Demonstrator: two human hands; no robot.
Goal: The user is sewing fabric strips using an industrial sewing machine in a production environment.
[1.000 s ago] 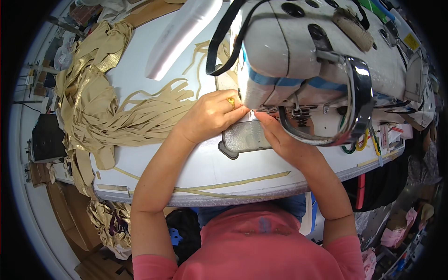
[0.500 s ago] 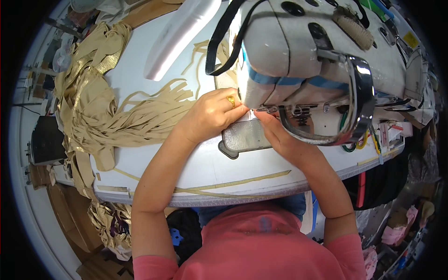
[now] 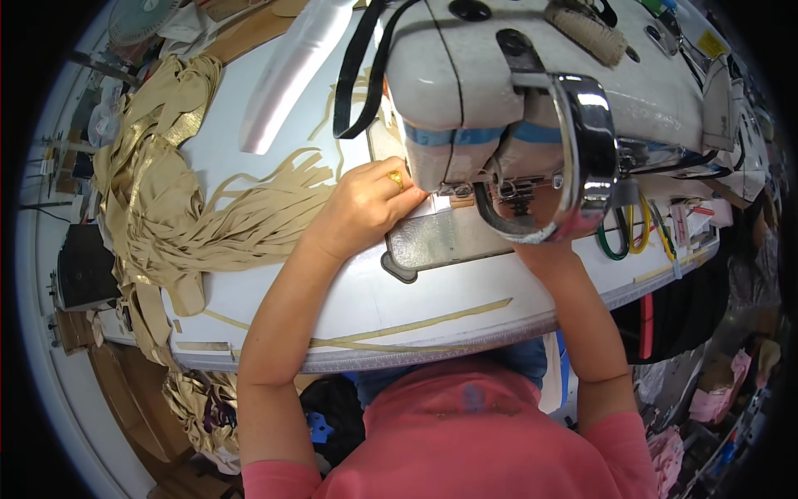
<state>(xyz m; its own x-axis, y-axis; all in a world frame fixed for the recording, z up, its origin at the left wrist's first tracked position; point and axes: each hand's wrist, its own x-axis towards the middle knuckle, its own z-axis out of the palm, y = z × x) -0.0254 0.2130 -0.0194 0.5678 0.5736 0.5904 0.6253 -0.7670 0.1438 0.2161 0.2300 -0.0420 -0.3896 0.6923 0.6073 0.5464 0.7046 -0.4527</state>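
A white sewing machine point(image 3: 453, 83) fills the upper middle, with a chrome ring-shaped part point(image 3: 592, 158) at its front. At the needle area my left hand point(image 3: 366, 200), a gold ring on one finger, is closed with thumb and fingertips pressed together. Whatever it pinches is hidden at the machine's edge. Behind the chrome ring, under the machine's arm, is my right hand point(image 3: 544, 254); only its wrist side shows and its fingers are hidden. Between the hands lies the worn metal bed plate point(image 3: 445, 237). Left of my left hand spreads a heap of beige strips point(image 3: 258, 220).
Beige and gold material point(image 3: 158, 166) is piled at the table's left. A white curved piece point(image 3: 291, 75) stands behind. Scissors with green and yellow handles point(image 3: 625, 235) lie at right. A measuring tape edge point(image 3: 416, 358) runs along the table's front, near narrow strips point(image 3: 416, 324).
My right hand has moved away from the needle area, rightward under the machine's arm behind the chrome ring. My left hand stays at the needle area. The whole view has shifted slightly.
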